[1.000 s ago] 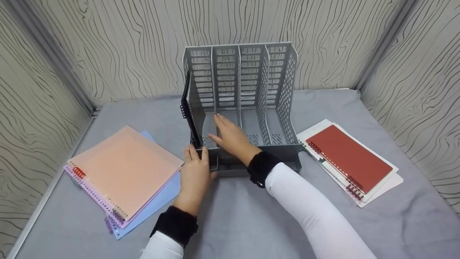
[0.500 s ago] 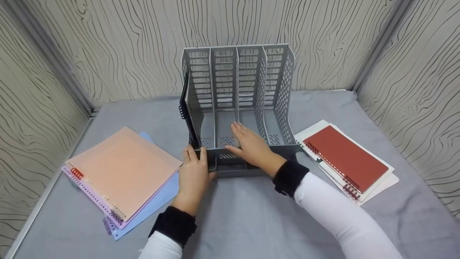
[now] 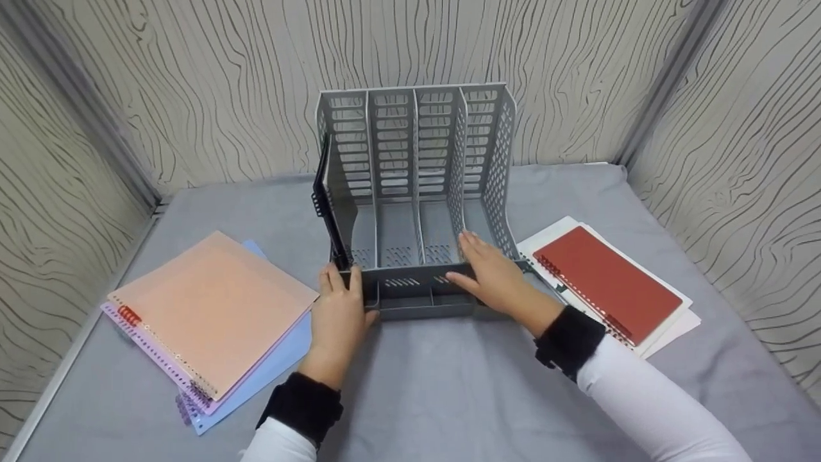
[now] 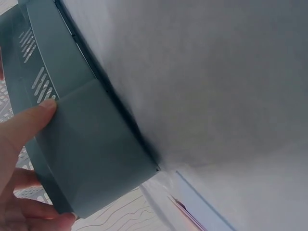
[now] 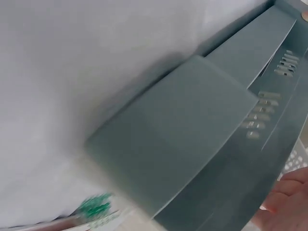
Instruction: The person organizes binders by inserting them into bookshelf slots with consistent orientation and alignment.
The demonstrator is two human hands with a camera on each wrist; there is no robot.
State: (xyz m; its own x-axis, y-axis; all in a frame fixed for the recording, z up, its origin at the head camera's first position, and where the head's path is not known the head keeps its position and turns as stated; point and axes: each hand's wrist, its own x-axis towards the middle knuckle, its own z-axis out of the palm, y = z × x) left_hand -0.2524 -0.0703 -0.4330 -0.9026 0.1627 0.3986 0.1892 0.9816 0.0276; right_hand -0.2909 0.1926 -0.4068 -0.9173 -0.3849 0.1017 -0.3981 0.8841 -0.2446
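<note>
Grey cloth (image 3: 449, 391); file rack (image 3: 439, 221) upright, front-left corner in left grip (image 3: 338, 314).

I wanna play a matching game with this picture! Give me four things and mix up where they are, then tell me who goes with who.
Things:
1. peach notebook
2. red notebook
3. black notebook
4. left hand

Places:
A. on top of the pile to the right of the gray rack
B. holding the gray rack's front at its left end
C. on top of the pile to the left of the gray rack
D. standing in the gray rack's leftmost slot

Right pairs: 1-C, 2-A, 3-D, 4-B
</note>
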